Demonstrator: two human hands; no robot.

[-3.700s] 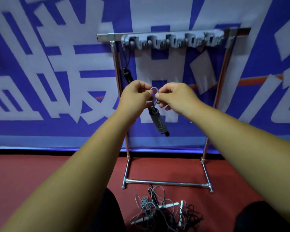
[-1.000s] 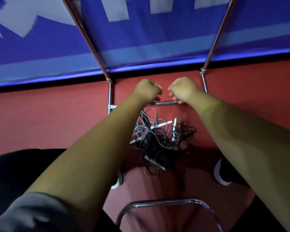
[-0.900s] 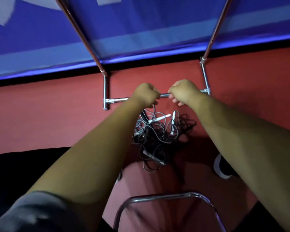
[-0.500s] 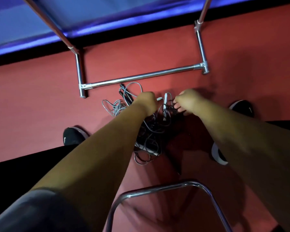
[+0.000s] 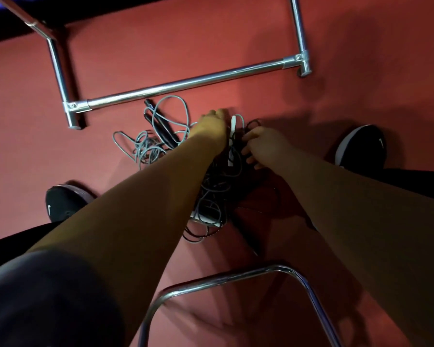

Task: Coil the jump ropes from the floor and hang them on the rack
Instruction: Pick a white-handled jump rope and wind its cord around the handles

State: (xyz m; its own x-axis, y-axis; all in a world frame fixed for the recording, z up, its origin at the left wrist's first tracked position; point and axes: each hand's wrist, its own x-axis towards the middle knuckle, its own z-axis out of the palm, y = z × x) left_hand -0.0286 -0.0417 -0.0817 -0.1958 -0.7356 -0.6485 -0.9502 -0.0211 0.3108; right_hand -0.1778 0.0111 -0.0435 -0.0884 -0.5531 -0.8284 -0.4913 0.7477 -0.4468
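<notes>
A tangle of grey and black jump ropes (image 5: 211, 194) lies on the red floor just in front of the rack's chrome base bar (image 5: 186, 83). A white handle (image 5: 233, 127) stands out at the pile's far side, and two black handles (image 5: 161, 126) lie to its left. My left hand (image 5: 211, 126) reaches down onto the pile right beside the white handle; its fingers are hidden behind the hand. My right hand (image 5: 263, 146) is on the other side of that handle, fingers spread and touching black cords. Only the rack's foot shows; its hooks are out of view.
My black shoes (image 5: 63, 204) (image 5: 361, 146) stand either side of the pile. A curved chrome tube (image 5: 236, 274), part of a seat frame, crosses low in view between my arms. The rack's side legs (image 5: 58, 71) (image 5: 298, 28) run back toward the dark wall base.
My view has tipped from the rack's hooks down to the floor. Both hands have dropped from the rack height to the rope pile and now touch it.
</notes>
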